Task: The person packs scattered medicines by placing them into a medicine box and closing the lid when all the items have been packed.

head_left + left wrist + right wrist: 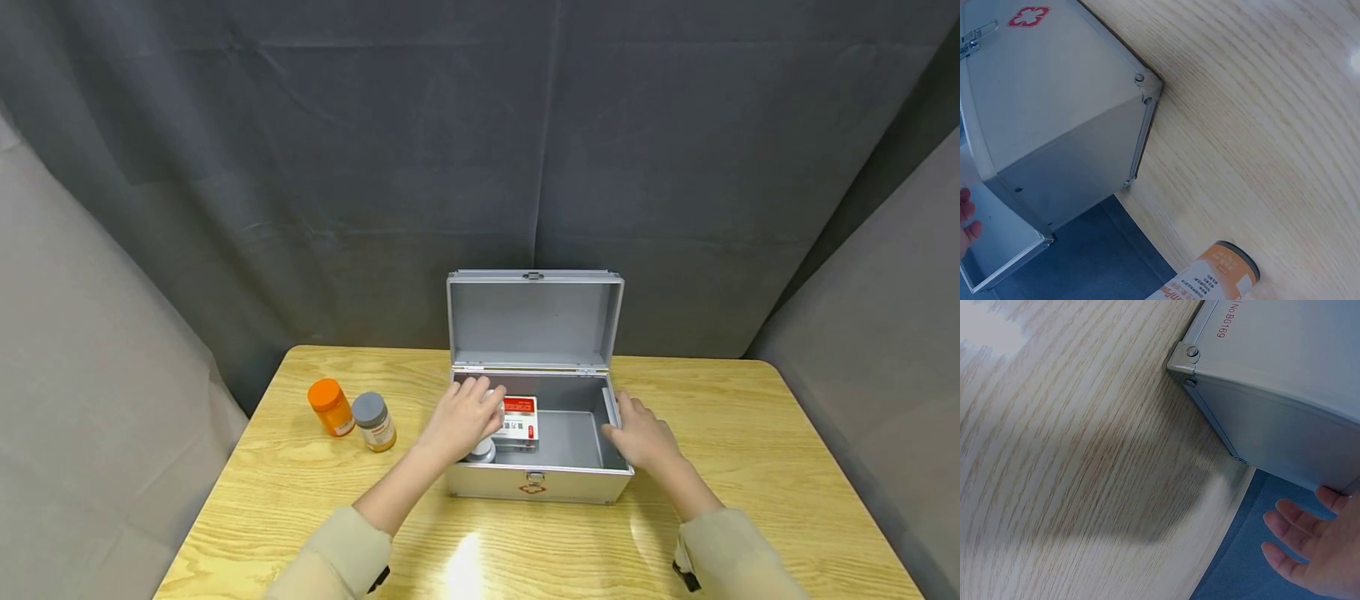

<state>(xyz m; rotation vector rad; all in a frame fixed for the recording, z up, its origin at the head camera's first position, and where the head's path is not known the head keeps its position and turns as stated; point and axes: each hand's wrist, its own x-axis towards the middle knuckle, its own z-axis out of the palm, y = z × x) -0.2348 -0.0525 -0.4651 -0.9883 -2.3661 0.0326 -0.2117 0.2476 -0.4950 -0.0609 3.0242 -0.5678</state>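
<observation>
An open silver first-aid box (487,483) stands on the table with its lid (532,321) raised. Over the left part of the box, my left hand (465,417) grips a white bottle (495,403), mostly hidden by the fingers. Below that hand a second white bottle (482,451) is inside the box, beside a red and white medicine carton (519,418). My right hand (647,435) rests at the box's right rim. In the right wrist view its fingers (1294,522) are spread loosely beside the outer side wall, holding nothing.
Left of the box stand an orange bottle (331,407) with an orange cap and a grey-capped bottle (374,422) with a printed label. The wooden table (720,417) ends at a dark curtain (360,167) behind; pale cloth panels (97,350) hang at both sides.
</observation>
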